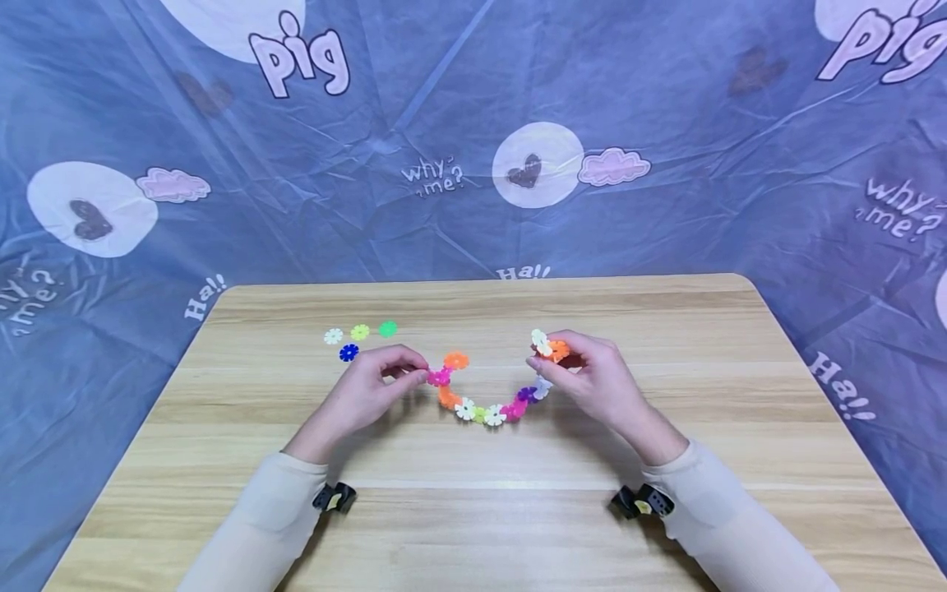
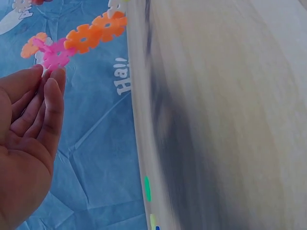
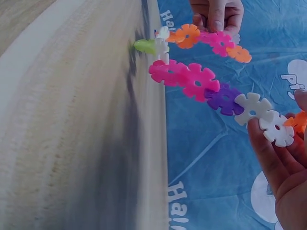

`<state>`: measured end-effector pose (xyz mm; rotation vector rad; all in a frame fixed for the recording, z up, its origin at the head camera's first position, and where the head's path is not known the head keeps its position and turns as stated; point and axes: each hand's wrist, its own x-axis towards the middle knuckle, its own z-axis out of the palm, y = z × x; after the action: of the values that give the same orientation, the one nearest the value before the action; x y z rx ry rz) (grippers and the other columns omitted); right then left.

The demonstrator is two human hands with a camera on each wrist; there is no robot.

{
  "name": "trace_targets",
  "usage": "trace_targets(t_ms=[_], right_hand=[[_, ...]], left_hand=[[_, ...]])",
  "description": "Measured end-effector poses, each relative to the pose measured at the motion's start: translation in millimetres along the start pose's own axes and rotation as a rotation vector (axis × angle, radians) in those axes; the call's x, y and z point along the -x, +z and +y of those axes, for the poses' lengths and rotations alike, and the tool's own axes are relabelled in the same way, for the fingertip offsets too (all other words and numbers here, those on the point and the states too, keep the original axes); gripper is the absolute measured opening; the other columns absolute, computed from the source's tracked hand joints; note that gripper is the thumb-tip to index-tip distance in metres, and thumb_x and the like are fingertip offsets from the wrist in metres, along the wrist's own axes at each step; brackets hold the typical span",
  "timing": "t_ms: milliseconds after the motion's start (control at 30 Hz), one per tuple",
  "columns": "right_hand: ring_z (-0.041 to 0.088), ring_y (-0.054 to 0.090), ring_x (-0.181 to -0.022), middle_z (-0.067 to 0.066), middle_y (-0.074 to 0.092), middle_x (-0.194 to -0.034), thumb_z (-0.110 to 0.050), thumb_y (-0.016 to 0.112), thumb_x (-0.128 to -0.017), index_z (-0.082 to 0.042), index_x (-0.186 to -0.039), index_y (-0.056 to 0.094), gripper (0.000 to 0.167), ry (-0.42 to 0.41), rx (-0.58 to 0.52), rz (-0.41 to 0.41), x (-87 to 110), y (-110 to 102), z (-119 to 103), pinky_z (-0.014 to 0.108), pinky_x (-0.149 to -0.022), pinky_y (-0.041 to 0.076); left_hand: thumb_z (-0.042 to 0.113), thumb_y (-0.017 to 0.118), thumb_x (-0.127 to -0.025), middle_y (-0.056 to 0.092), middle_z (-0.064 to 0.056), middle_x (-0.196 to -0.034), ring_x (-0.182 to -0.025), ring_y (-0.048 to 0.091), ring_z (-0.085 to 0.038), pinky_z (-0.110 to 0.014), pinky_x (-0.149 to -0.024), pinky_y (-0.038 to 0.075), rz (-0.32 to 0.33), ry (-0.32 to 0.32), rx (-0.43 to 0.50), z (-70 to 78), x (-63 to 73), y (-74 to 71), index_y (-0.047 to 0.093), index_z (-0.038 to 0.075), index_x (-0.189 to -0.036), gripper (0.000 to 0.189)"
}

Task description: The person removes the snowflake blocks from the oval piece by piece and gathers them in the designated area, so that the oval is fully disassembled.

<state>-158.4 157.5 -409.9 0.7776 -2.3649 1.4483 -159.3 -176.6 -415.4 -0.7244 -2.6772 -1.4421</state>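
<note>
A curved chain of linked plastic snowflake discs (image 1: 494, 414) hangs in a U between my two hands, in pink, orange, white, yellow-green and purple. My left hand (image 1: 381, 382) pinches a pink disc (image 2: 57, 53) near the chain's left end, where an orange disc (image 1: 456, 361) sticks out beyond the fingertips. At the other end my right hand (image 1: 599, 378) holds white and orange discs (image 1: 558, 350) between thumb and fingers. In the right wrist view, its fingers touch a white disc (image 3: 277, 128) from below; a purple disc (image 3: 224, 99) is linked farther along.
Several loose discs lie on the wooden table (image 1: 473, 526) beyond my left hand: white (image 1: 334, 336), yellow (image 1: 359, 332), green (image 1: 388, 329) and blue (image 1: 348, 353). A blue printed cloth (image 1: 414, 222) hangs behind the table's far edge.
</note>
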Motion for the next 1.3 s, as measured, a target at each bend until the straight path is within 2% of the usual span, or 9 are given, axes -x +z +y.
trace_targets(t_ms=[233, 633, 867, 1067, 1300], right_hand=[[0.008, 0.064, -0.069, -0.006, 0.069, -0.083, -0.005, 0.079, -0.085, -0.006, -0.099, 0.073, 0.015, -0.073, 0.073, -0.012, -4.3, -5.0, -6.1, 0.024, -0.061, 0.057], [0.006, 0.061, -0.066, -0.003, 0.070, -0.083, -0.004, 0.079, -0.084, -0.003, -0.102, 0.072, 0.020, -0.140, 0.136, -0.028, -9.9, -11.5, -12.1, 0.024, -0.056, 0.055], [0.006, 0.060, -0.066, -0.002, 0.068, -0.082, -0.002, 0.077, -0.084, -0.003, -0.102, 0.072, 0.019, -0.162, 0.168, -0.042, -12.6, -14.7, -16.6, 0.021, -0.055, 0.054], [0.005, 0.058, -0.067, -0.008, 0.065, -0.080, -0.006, 0.077, -0.086, -0.007, -0.101, 0.072, 0.015, -0.162, 0.185, -0.090, -17.3, -16.0, -25.5, 0.022, -0.056, 0.053], [0.005, 0.059, -0.068, -0.006, 0.067, -0.080, -0.003, 0.075, -0.086, -0.008, -0.097, 0.071, 0.013, -0.186, 0.210, -0.136, -21.4, -14.8, -31.4, 0.021, -0.058, 0.053]], left_hand=[[0.008, 0.075, -0.091, 0.072, 0.007, -0.094, -0.082, 0.067, -0.011, -0.028, -0.071, 0.056, 0.042, 0.054, 0.014, 7.7, -3.7, -3.0, 0.073, 0.015, -0.098, 0.011], [0.010, 0.074, -0.092, 0.072, 0.006, -0.096, -0.083, 0.066, -0.011, -0.030, -0.075, 0.057, 0.012, 0.066, 0.072, 32.3, -16.3, 3.3, 0.074, 0.014, -0.102, 0.010], [0.016, 0.075, -0.092, 0.073, 0.005, -0.098, -0.084, 0.067, -0.014, -0.034, -0.076, 0.057, 0.000, 0.080, 0.154, 50.1, -24.8, 11.0, 0.074, 0.010, -0.105, 0.015], [0.013, 0.077, -0.090, 0.072, 0.004, -0.099, -0.085, 0.066, -0.013, -0.033, -0.078, 0.057, 0.004, 0.145, 0.174, 63.6, -32.9, 18.8, 0.073, 0.008, -0.106, 0.017], [0.010, 0.079, -0.088, 0.073, 0.003, -0.099, -0.084, 0.066, -0.012, -0.029, -0.076, 0.057, 0.021, 0.203, 0.169, 72.5, -40.3, 26.9, 0.073, 0.007, -0.107, 0.020]])
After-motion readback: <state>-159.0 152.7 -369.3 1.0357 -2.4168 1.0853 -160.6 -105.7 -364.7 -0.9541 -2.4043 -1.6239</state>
